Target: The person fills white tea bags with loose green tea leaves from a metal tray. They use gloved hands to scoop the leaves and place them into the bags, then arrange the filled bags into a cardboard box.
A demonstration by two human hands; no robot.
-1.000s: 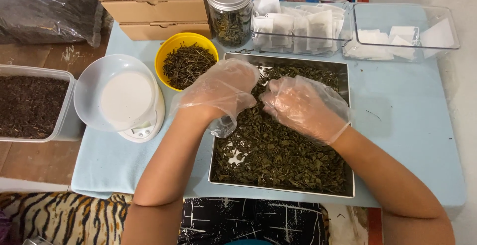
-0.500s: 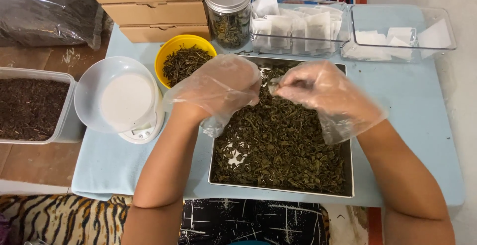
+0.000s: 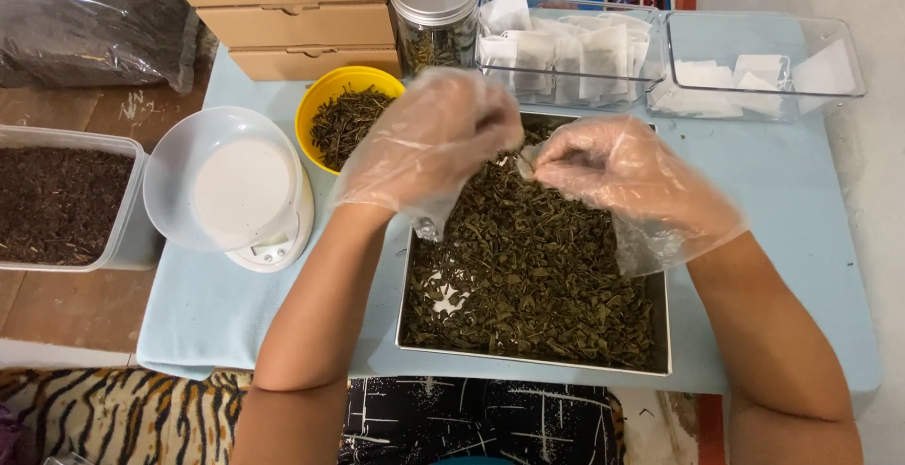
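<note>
One tray (image 3: 660,333) of dry green leaves (image 3: 528,276) sits in the middle of the worktop (image 3: 792,239). The tray is flat, square and made of shiny metal. The leaves are small, curly and dark green, and they fill most of it, with one bare spot near the left side. Two hands in thin clear gloves are just above the far end of the tray. The left hand (image 3: 438,140) is curled, fingers bent down, and I cannot tell what is in it. The right hand (image 3: 613,168) is pinched almost shut on a small white bag (image 3: 528,158). The two hands nearly touch.

Left of the tray are one yellow bowl (image 3: 325,97) with more leaves and one white scale (image 3: 240,191) with a clear dish on top. Behind the tray stand one jar (image 3: 436,12) with a silver lid, two clear boxes (image 3: 764,74) holding white bags, and three brown boxes (image 3: 292,12). Far left are one tub (image 3: 66,201) of dark leaves and one dark bag (image 3: 94,17).

The blue worktop is bare to the right of the tray. The tray's near edge sits close to the worktop's near edge
</note>
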